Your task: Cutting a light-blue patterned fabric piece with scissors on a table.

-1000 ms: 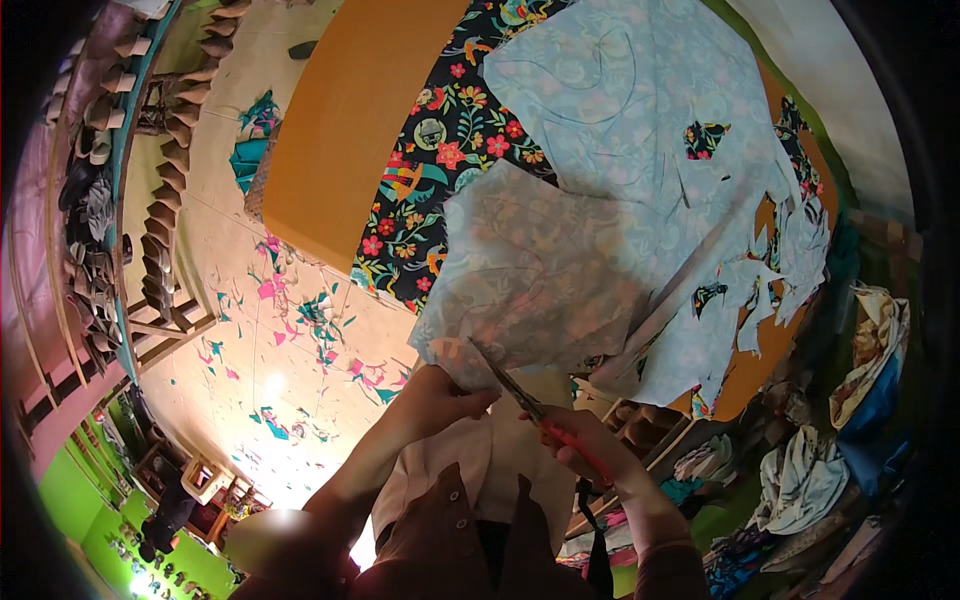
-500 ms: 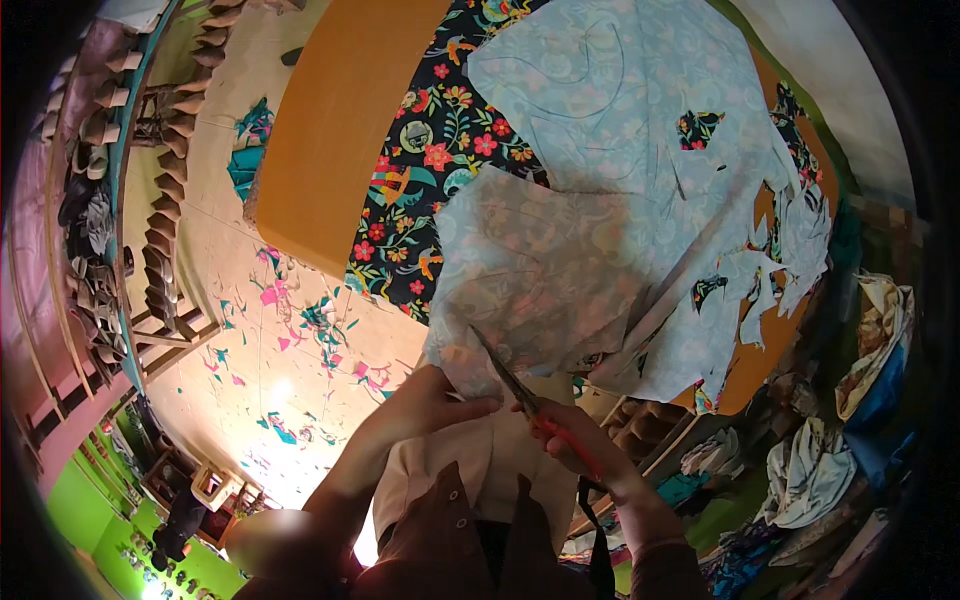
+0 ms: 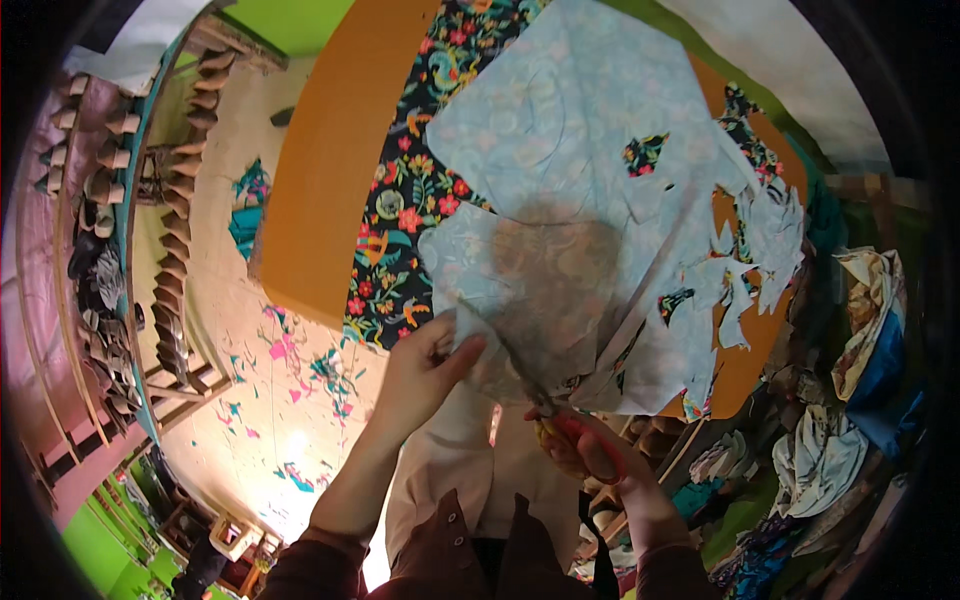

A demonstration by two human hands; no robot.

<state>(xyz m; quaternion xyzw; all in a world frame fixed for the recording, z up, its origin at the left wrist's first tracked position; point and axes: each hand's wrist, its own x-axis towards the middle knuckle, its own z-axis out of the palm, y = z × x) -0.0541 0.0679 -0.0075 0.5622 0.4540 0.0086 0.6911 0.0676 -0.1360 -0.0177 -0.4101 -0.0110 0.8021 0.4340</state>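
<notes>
A pale blue cloth (image 3: 575, 95) with drawn curved lines lies over the table. My left hand (image 3: 428, 362) is closed on its near edge, the thumb on top and a small corner turned up beside it. In my right hand (image 3: 575, 450) is a pair of scissors (image 3: 527, 378) with red handles. Their long dark blades point away to the left, and the tip lies at the cloth close to my left thumb. Beneath the pale cloth is black fabric (image 3: 410, 185) printed with bright flowers and birds, showing along the left side.
The orange-brown table (image 3: 320, 170) shows at left and right. Ragged cloth strips (image 3: 775, 240) hang over its right side. Colourful scraps (image 3: 330, 370) litter the floor. Wooden shoe lasts (image 3: 175, 230) fill racks on the left; crumpled fabrics (image 3: 820, 465) are heaped on the right.
My left hand has moved forward along the cloth's edge and now lifts a corner. My right hand has turned, showing the red handle loop more. The whole view has shifted slightly.
</notes>
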